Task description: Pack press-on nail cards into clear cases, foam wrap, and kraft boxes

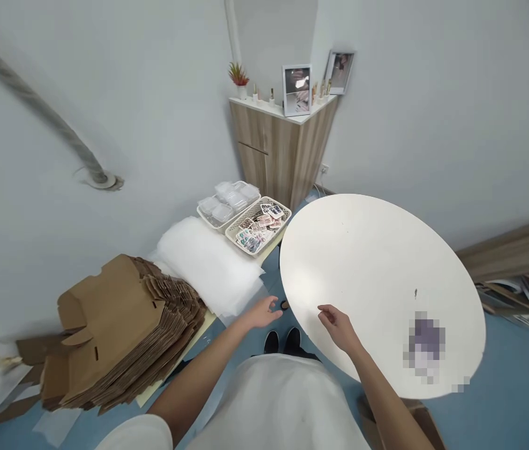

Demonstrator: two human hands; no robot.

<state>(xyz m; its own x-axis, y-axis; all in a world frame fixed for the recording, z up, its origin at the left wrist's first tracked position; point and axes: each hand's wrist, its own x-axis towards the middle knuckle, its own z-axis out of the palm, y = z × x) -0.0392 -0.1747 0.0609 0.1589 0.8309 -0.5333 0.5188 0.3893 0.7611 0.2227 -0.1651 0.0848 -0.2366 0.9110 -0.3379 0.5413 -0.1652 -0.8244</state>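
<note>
My left hand hangs over the floor between the low bench and the round table, its fingers apart and holding nothing. Above the near left part of the white round table is my right hand, fingers loosely bent and parted, with nothing in it. Nearest to my left hand lies a stack of white foam sheets. Left of that is a tall pile of flat brown cardboard boxes. Behind the foam, one basket holds printed cards and another holds clear plastic cases.
A wooden corner cabinet bears framed pictures, small bottles and a red-green plant. A blurred purple patch covers something on the table's right side. An open cardboard box stands under the table's near edge. Wooden shelving is at the right.
</note>
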